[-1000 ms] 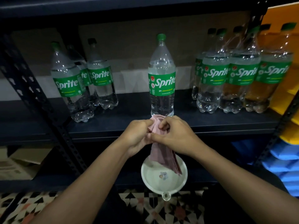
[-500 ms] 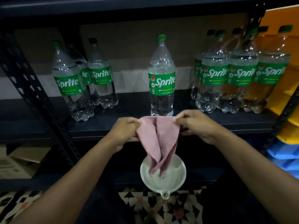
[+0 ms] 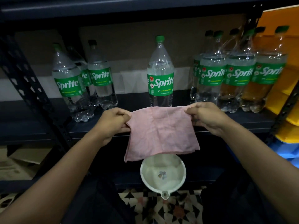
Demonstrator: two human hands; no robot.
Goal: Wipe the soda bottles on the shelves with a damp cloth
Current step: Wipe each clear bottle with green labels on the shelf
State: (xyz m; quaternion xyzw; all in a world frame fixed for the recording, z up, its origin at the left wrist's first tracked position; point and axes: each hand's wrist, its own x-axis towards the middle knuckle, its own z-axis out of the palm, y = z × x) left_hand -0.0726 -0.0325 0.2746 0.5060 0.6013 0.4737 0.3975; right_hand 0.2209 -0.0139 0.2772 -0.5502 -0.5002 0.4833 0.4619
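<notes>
A pink cloth (image 3: 160, 133) hangs spread flat in front of the dark shelf (image 3: 178, 125). My left hand (image 3: 113, 123) pinches its upper left corner and my right hand (image 3: 205, 117) pinches its upper right corner. Just behind the cloth a single clear Sprite bottle (image 3: 160, 73) with a green cap stands upright at the shelf's middle. Three Sprite bottles (image 3: 71, 83) are grouped at the left, and several more Sprite bottles (image 3: 226, 75) stand in a row at the right.
A white bowl (image 3: 182, 168) with a small spout sits on the patterned tile floor below the cloth. A slanted black shelf post (image 3: 32, 88) runs down the left. Yellow and blue bins (image 3: 286, 101) are stacked at the right. A cardboard box (image 3: 17, 160) lies lower left.
My hands have moved apart and the bunched, hanging cloth has been opened out into a flat sheet held by its top corners above the bowl.
</notes>
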